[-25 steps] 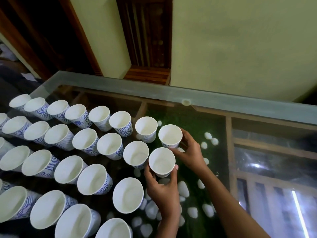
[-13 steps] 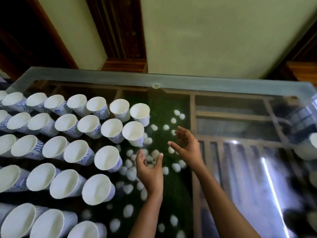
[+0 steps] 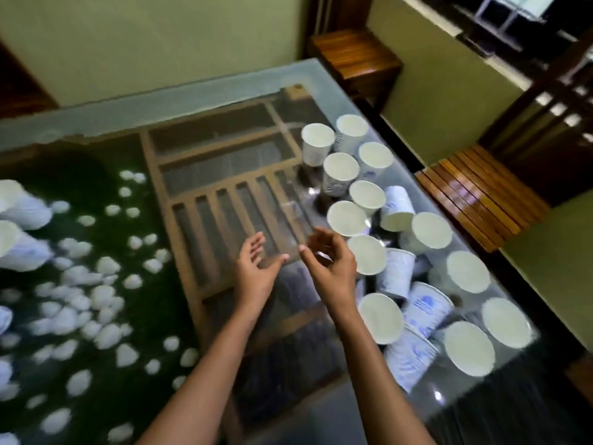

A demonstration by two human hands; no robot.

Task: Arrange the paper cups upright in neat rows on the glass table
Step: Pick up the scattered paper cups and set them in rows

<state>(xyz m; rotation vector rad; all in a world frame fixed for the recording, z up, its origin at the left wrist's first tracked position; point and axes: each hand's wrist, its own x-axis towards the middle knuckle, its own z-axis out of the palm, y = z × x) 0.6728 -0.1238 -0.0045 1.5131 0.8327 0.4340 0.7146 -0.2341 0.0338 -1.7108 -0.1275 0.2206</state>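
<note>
Both my hands hover empty over the middle of the glass table (image 3: 224,88). My left hand (image 3: 256,271) has its fingers spread and relaxed. My right hand (image 3: 332,268) is loosely curled, just left of a jumble of white paper cups with blue patterns (image 3: 394,274) at the table's right end. Several of these cups stand with a flat white end up, such as the nearest one (image 3: 365,253); others lie tipped on their sides (image 3: 423,311). At the far left edge, blurred cups of the arranged rows (image 3: 22,207) show.
Under the glass lie white pebbles on green (image 3: 96,284) and a wooden lattice frame (image 3: 218,200). Wooden slatted seats (image 3: 475,194) stand beyond the table's right edge. A pale wall runs behind the table.
My hands let go of the two cups at the rows' right end and drew away. The view swung right, bringing the jumbled cups into sight, and both empty hands moved toward them.
</note>
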